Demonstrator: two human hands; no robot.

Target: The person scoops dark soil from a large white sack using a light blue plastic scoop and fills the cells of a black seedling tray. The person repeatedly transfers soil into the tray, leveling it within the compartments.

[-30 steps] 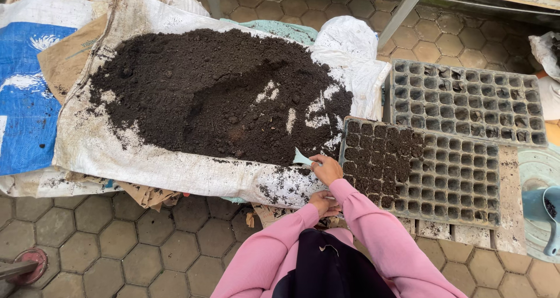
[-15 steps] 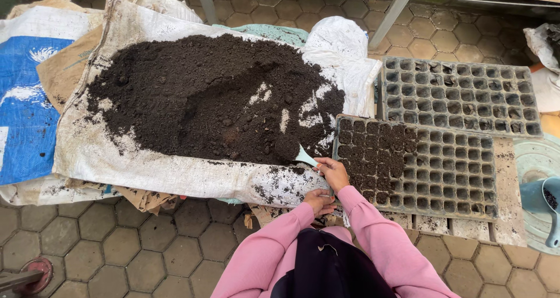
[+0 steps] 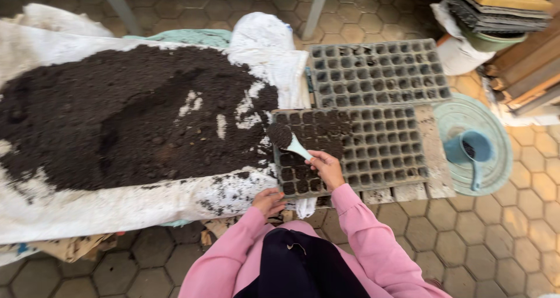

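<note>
Your right hand (image 3: 326, 168) has its fingers closed on the handle of a pale scoop (image 3: 290, 141). A second ago the scoop sat at the soil heap (image 3: 134, 114); now it hangs loaded over the partly filled seedling tray (image 3: 373, 143). Your left hand (image 3: 268, 201) rests curled, empty, at the tray's near edge.

Soil-filled scoop (image 3: 287, 140) over seedling tray (image 3: 373, 149)

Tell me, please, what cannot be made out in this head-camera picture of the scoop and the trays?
- Left hand: its fingers curl over the tray edge, so its grip is hidden.
- Soil heap: cut off by the left edge.
- Stacked trays, top right: cut off by the frame.
- Scoop handle: hidden in the right hand.
</note>
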